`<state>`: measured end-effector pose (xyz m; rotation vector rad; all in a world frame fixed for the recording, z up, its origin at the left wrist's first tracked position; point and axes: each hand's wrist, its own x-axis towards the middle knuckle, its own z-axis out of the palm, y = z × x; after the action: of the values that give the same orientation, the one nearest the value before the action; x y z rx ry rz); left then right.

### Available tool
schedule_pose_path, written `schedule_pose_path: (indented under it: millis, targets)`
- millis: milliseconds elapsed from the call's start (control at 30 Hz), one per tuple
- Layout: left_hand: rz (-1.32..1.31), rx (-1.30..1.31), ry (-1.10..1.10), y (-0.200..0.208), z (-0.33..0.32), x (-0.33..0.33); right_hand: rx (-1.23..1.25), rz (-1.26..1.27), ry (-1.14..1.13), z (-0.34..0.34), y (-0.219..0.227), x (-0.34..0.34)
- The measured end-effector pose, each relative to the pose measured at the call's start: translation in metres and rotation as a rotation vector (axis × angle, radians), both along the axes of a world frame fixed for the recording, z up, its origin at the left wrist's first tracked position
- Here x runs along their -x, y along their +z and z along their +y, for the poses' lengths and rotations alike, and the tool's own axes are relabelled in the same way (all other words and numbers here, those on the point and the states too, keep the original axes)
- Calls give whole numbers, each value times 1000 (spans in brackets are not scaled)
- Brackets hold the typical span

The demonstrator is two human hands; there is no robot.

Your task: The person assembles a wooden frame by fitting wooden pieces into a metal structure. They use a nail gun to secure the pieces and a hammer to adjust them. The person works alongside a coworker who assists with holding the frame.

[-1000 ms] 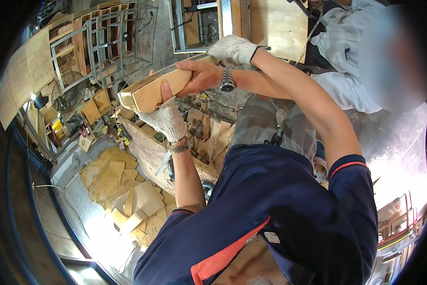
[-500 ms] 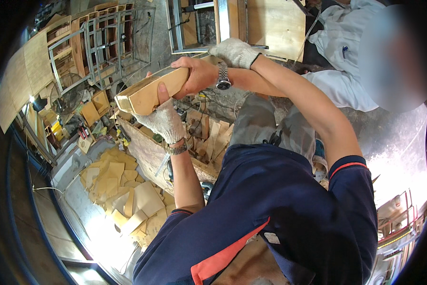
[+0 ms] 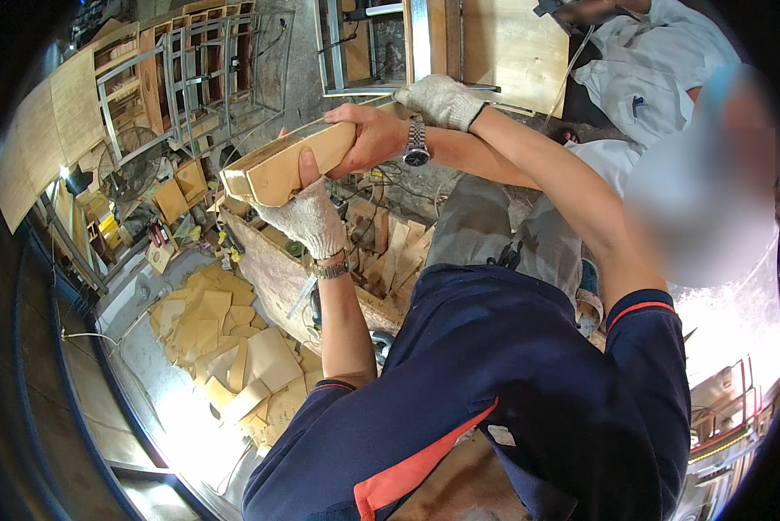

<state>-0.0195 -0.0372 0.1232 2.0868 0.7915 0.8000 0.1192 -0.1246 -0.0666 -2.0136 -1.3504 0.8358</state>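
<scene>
A long, light-coloured wooden piece (image 3: 281, 165), box-like with a thick end toward the left, is held up in front of me. My left hand (image 3: 307, 213), in a pale knitted glove with bare thumb and fingertips and a metal watch at the wrist, grips its left end from below. At the far right end, my gloved right hand (image 3: 442, 102) closes over the piece, its fingertips partly hidden. Between them, a co-worker's bare hand (image 3: 371, 139) with a silver watch grips the middle. That person's arm passes beneath my right forearm.
Below the piece stands a wooden crate (image 3: 273, 273) with offcuts and cables. Thin tan sheets (image 3: 225, 330) lie heaped at lower left. Metal frames (image 3: 203, 78) and a fan (image 3: 129, 161) stand at far left. A co-worker in white (image 3: 659, 69) is close on the right.
The co-worker's head has moved lower in the picture, nearer my right arm. The whole scene has shifted slightly right and down. All three hands keep their grip on the wooden piece.
</scene>
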Motion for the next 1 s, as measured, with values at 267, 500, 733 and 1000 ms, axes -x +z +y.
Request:
schedule_pose_path:
  millis: [267,500,733,1000]
  targets:
    - [-30,11,-23,-2,0,0,-85,-18,-33,-3,-4,3]
    - [-56,-10,-16,-10,11,3,26,162,-182,-14,-7,-11]
    - [-212,109,-59,-29,20,-2,-307,15,-828,-127,30,40]
    - [-55,-75,29,-24,17,-6,-122,325,-591,-219,62,108]
